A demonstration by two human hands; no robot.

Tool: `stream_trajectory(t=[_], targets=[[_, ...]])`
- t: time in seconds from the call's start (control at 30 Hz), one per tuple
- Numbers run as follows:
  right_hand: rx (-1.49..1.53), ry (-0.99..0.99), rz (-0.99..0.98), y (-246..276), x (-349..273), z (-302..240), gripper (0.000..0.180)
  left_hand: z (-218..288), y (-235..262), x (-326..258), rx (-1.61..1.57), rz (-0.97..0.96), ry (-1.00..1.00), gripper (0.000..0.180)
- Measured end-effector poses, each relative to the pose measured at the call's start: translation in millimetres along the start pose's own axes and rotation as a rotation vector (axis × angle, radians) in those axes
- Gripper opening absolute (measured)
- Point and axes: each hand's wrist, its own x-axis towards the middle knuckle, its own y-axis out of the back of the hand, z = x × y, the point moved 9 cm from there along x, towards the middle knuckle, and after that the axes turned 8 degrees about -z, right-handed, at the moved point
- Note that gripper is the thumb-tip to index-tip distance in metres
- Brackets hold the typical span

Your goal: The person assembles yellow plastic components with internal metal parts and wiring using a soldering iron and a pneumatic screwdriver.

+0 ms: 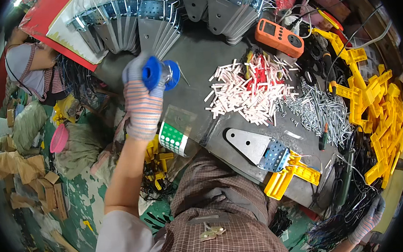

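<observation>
In a striped knit glove, my left hand (140, 100) grips a blue spool of solder wire (173, 74), raised over the left part of the bench; a short wire end sticks out from it. My right hand (370, 219), also gloved, is at the lower right rim beside a bundle of dark wires (326, 232); its fingers are too dim and edge-on to read. At the bench's front edge lies a grey metal bracket (246, 142) with a perforated blue metal plate (274, 155), joined to a yellow plastic part (281, 181). A green-handled tool (345, 181) rests near the wires.
White-pink tubes (246, 91) lie heaped mid-bench, with screws (326, 111) alongside. Yellow plastic parts (383, 121) pile up at right. An orange meter (279, 38) and stacked brackets (156, 32) stand at the back. Another person (31, 68) sits at far left.
</observation>
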Motion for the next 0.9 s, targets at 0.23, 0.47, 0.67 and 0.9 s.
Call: stream_trajectory(t=[0.23, 0.47, 0.67, 0.9], targets=[[1.18, -0.061, -0.22, 2.7, 0.9, -22.6, 0.016, -9.0, -64.3, 24.9, 0.068, -0.367, -0.319, 0.039], [0.908, 0.293, -0.314, 51.1, -20.2, -16.2, 0.022, 78.6, -52.1, 12.8, 0.267, -0.266, -0.336, 0.052], [-0.93, 0.441, 0.196, 101.3, -36.1, 41.8, 0.018, 199.2, -102.3, -72.6, -0.491, -0.952, -0.521, 0.055], [-1.547, 0.788, 0.115, 66.3, -23.4, 65.5, 0.028, 152.6, -55.0, -75.4, -0.152, -0.92, -0.513, 0.043]])
